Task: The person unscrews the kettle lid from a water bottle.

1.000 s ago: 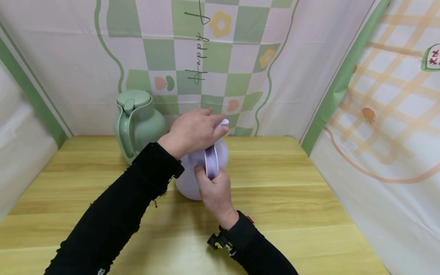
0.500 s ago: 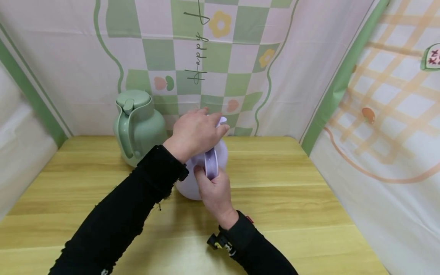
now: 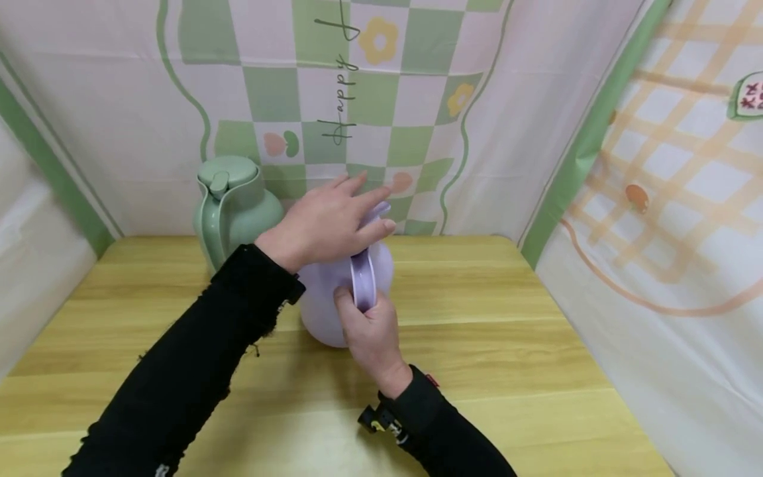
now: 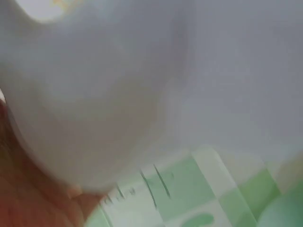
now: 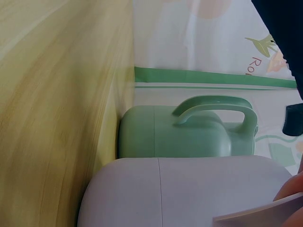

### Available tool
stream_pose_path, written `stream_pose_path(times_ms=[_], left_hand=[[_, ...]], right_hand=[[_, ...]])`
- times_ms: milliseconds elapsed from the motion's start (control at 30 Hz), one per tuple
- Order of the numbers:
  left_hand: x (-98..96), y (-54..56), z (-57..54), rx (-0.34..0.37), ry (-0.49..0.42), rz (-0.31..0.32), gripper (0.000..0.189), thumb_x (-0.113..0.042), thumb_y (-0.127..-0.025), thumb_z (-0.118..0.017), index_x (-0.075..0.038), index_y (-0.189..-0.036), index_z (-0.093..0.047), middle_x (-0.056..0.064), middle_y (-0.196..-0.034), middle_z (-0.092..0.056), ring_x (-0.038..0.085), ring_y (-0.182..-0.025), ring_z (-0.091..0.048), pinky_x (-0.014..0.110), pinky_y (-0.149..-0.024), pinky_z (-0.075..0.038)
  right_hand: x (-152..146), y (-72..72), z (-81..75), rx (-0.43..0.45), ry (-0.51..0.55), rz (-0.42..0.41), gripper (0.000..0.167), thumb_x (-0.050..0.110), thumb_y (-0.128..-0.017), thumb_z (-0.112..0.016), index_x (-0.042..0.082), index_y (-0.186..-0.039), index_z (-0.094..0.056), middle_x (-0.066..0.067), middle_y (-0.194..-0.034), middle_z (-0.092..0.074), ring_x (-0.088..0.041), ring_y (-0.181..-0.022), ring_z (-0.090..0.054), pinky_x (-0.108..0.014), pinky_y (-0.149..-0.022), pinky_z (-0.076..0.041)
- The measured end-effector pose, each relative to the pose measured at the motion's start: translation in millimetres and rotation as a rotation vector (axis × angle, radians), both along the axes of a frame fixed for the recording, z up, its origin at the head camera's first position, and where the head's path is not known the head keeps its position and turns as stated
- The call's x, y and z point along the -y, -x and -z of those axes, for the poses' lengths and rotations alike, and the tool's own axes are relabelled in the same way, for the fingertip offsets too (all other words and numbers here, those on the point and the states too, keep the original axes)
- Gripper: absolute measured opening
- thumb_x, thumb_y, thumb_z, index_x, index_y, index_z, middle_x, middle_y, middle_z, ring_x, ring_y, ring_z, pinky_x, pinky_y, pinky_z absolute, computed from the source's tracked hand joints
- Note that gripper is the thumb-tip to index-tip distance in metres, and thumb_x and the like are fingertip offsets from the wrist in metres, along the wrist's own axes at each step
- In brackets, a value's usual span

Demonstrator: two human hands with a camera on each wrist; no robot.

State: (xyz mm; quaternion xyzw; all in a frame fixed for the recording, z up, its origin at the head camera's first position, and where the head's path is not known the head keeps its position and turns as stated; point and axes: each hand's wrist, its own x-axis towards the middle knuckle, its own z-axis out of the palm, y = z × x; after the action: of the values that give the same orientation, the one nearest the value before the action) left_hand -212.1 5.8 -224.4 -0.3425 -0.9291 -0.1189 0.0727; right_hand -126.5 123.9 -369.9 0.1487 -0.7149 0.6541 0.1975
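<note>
A light purple thermos jug stands upright on the wooden table, its handle facing the person. My right hand grips this handle low down, thumb on its left side. Over the top of the jug lies my left hand, palm down, with fingers extended and spread; it hides most of the lid. A small pale spout tip shows beside the left thumb. The left wrist view is mostly filled by the blurred jug. In the right wrist view the jug body lies close to the camera.
A green thermos jug with its lid on stands behind and left of the purple one, near the left forearm. Patterned cloth rises behind the table and at both sides.
My left hand first shifts slightly right on top of the jug, then back left, its fingers now more spread. The right hand stays on the handle.
</note>
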Motion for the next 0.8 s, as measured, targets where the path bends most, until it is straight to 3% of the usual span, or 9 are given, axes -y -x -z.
stream_pose_path(times_ms=[133, 300, 500, 800], left_hand=[[13.2, 10.9, 1.5, 0.006, -0.039, 0.147, 0.061, -0.06, -0.107, -0.041, -0.033, -0.162, -0.039, 0.013, -0.171, -0.028, 0.034, -0.158, -0.025, 0.051, -0.126, -0.027], [18.1, 17.4, 8.7, 0.005, -0.024, 0.226, 0.055, -0.056, -0.109, -0.041, -0.033, -0.158, -0.046, 0.01, -0.17, -0.032, 0.031, -0.156, -0.031, 0.049, -0.125, -0.029], [17.9, 18.3, 13.0, 0.002, -0.026, 0.241, 0.052, -0.049, -0.111, -0.038, -0.03, -0.159, -0.047, 0.007, -0.168, -0.036, 0.026, -0.158, -0.028, 0.046, -0.127, -0.026], [15.4, 16.4, 12.7, -0.011, -0.026, 0.202, 0.051, -0.047, -0.111, -0.039, -0.029, -0.158, -0.048, 0.009, -0.166, -0.04, 0.027, -0.155, -0.034, 0.047, -0.124, -0.031]], right_hand=[[0.7, -0.9, -1.5, 0.024, 0.004, 0.011, 0.046, 0.021, -0.101, -0.061, 0.01, -0.063, -0.039, 0.003, -0.055, -0.037, -0.012, -0.052, -0.04, -0.027, -0.051, -0.032], [0.3, -2.1, -0.6, 0.048, 0.019, -0.012, 0.044, 0.024, -0.102, -0.061, 0.009, -0.064, -0.043, 0.002, -0.052, -0.041, -0.013, -0.05, -0.043, -0.027, -0.051, -0.035], [0.6, -2.8, -0.8, 0.048, 0.025, -0.018, 0.041, 0.024, -0.102, -0.062, 0.009, -0.067, -0.047, 0.002, -0.054, -0.043, -0.014, -0.053, -0.046, -0.027, -0.052, -0.037], [1.2, -1.1, -1.8, 0.02, 0.021, -0.025, 0.037, 0.022, -0.103, -0.061, 0.008, -0.071, -0.047, 0.001, -0.06, -0.041, -0.016, -0.062, -0.048, -0.027, -0.058, -0.038]])
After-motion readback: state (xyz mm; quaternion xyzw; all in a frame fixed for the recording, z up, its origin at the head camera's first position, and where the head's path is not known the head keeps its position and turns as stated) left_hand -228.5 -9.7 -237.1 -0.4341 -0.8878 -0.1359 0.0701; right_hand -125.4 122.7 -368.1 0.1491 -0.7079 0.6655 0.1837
